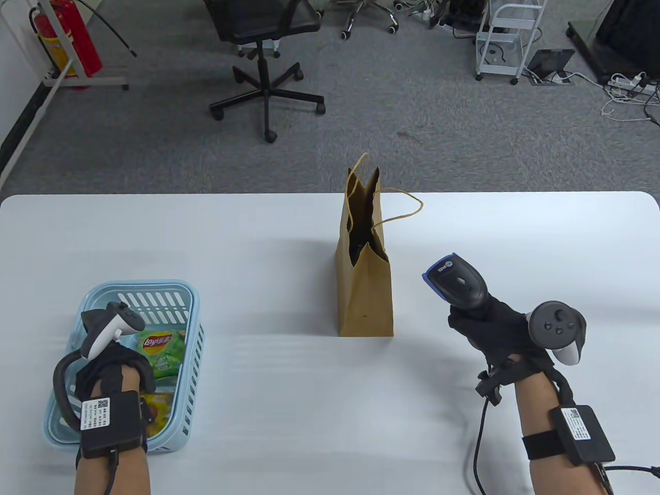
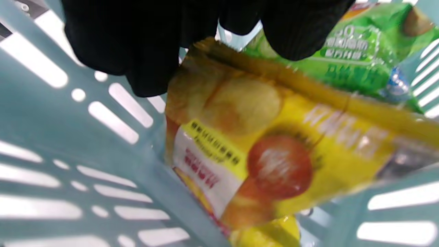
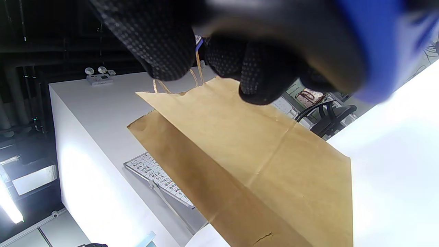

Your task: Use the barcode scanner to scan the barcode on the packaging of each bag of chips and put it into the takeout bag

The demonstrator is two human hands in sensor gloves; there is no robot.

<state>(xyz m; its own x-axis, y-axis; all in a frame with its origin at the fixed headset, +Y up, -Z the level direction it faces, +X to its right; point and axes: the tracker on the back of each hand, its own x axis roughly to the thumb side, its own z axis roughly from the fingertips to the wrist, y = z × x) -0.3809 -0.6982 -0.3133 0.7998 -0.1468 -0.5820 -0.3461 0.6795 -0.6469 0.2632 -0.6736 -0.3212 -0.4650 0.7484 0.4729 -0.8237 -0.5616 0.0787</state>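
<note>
A light blue basket (image 1: 193, 319) at the table's front left holds a green bag of chips (image 1: 162, 350) and a yellow bag of chips (image 1: 157, 407). My left hand (image 1: 126, 363) is down inside the basket. In the left wrist view its fingers (image 2: 147, 68) pinch the top seam of the yellow bag (image 2: 274, 147), with the green bag (image 2: 356, 51) behind. My right hand (image 1: 484, 325) grips a black and blue barcode scanner (image 1: 456, 281) above the table, right of the upright brown paper takeout bag (image 1: 363, 294), whose mouth is open. The right wrist view shows the paper bag (image 3: 260, 164) close by.
The white table (image 1: 283, 412) stretches between the basket and the paper bag. Beyond its far edge on the grey carpet stand an office chair (image 1: 265, 67), a red fire extinguisher (image 1: 69, 36) and a white cart (image 1: 508, 36).
</note>
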